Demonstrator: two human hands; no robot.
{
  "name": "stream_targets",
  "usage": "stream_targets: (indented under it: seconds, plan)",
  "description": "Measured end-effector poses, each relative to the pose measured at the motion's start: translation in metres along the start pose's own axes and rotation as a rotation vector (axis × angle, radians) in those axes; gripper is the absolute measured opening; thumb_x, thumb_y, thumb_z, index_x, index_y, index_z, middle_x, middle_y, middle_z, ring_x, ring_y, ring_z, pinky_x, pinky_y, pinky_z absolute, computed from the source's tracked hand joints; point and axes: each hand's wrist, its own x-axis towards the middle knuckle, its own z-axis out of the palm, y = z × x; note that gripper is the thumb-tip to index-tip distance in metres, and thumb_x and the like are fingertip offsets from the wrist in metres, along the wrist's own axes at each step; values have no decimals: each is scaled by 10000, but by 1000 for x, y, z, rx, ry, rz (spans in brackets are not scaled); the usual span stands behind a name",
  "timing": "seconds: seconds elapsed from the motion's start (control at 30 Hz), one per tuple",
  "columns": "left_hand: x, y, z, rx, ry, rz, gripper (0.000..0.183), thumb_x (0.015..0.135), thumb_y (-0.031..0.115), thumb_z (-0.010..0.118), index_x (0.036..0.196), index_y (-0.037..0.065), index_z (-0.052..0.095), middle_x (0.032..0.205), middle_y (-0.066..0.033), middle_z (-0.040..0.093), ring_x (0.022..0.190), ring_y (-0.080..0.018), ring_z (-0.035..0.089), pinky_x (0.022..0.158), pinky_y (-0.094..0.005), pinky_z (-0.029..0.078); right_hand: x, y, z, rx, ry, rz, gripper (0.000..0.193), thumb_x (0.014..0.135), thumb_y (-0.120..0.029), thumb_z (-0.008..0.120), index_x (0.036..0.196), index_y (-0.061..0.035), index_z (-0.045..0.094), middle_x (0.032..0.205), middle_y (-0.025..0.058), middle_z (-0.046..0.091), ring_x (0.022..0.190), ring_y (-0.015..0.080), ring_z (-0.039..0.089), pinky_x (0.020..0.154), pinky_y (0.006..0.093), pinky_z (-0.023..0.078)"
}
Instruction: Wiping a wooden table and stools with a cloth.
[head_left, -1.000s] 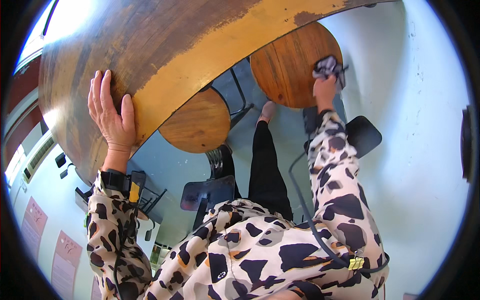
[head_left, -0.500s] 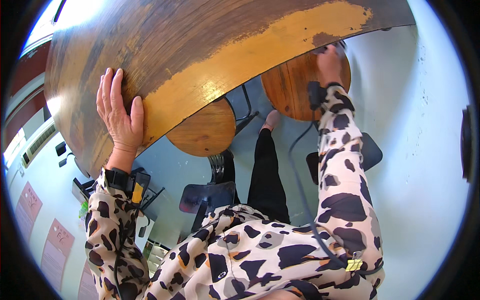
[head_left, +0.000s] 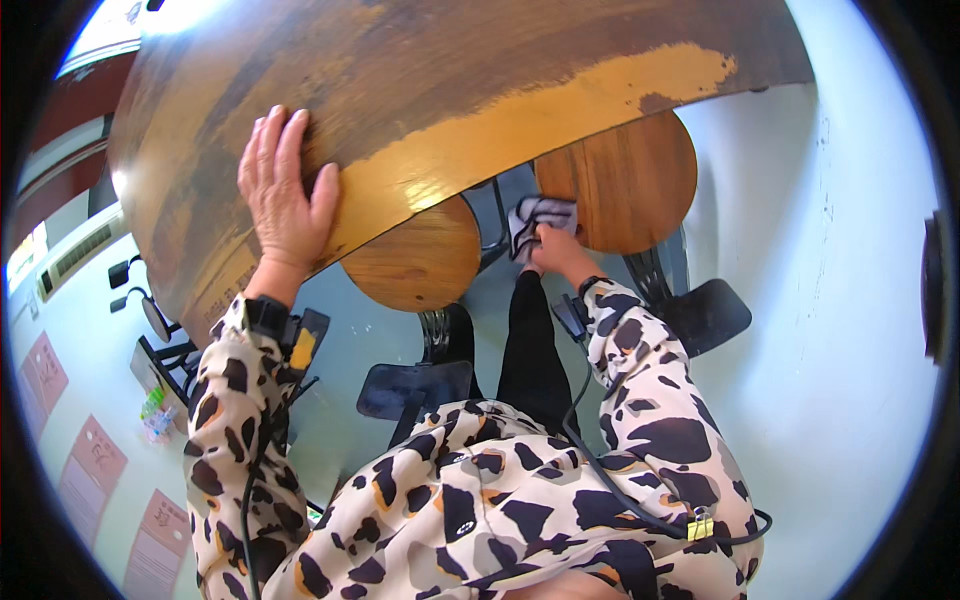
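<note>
Seat wiping in hand, I'd judge: my right hand (head_left: 560,252) has fingers pinching the cloth (head_left: 540,220) by the right seat's (head_left: 630,180) left edge; contact unclear. Left hand (head_left: 287,205) flat on counter (head_left: 560,105), thumb spread. A full pass needs cloth flat on wood. Counter overhangs the far side; left seat (head_left: 415,260) nearby, backrest (head_left: 705,317) near right.

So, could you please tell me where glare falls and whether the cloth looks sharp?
Head view: glare washes out the upper left, with a smaller bright patch on the table near its lower edge; head view: the cloth in the right hand looks fairly sharp, its dark stripes distinct.
</note>
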Motion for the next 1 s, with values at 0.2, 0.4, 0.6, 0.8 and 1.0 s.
stream_targets:
  seconds: [0.2, 0.4, 0.6, 0.8, 1.0]
  plan:
    - [-5, -4, 3, -28, 19, -37, 542, 833, 331, 539, 1321, 106, 468, 1414, -132, 394, 1328, -316, 321, 1088, -432, 219, -55, -50, -96, 1151, -577, 106, 290, 787, -96, 552, 1070, -38, 533, 799, 81, 639, 609, 176, 633, 560, 282, 514]
    - [-13, -14, 10, -38, 56, -86, 561, 801, 394, 559, 1290, 128, 496, 1387, -123, 415, 1305, -316, 330, 1089, -448, 207, -142, -126, -253, 1293, -58, -288, 439, 777, 4, 611, 1198, -12, 489, 999, 78, 617, 812, 163, 634, 653, 288, 537]
    - [-13, -16, 14, -49, 56, -110, 561, 827, 400, 527, 1319, 136, 473, 1413, -108, 394, 1331, -306, 304, 1103, -444, 199, -118, -182, -350, 201, 277, -331, 459, 841, -173, 607, 1278, -108, 484, 999, 94, 624, 861, 198, 620, 759, 324, 501]
    - [-9, -10, 14, -98, 75, -121, 562, 824, 407, 539, 1319, 148, 474, 1412, -103, 393, 1330, -298, 303, 1106, -444, 196, -7, -175, -324, -517, 892, -652, 489, 870, -408, 545, 1298, -178, 495, 1295, 153, 486, 1191, 326, 451, 961, 453, 396]
    - [-9, -8, 13, -100, 78, -123, 513, 833, 329, 545, 1301, 128, 479, 1411, -107, 392, 1331, -297, 305, 1095, -440, 208, 28, -247, -203, -467, 860, -672, 493, 830, -414, 535, 1272, -197, 534, 1383, 114, 425, 1304, 323, 335, 1062, 505, 221]
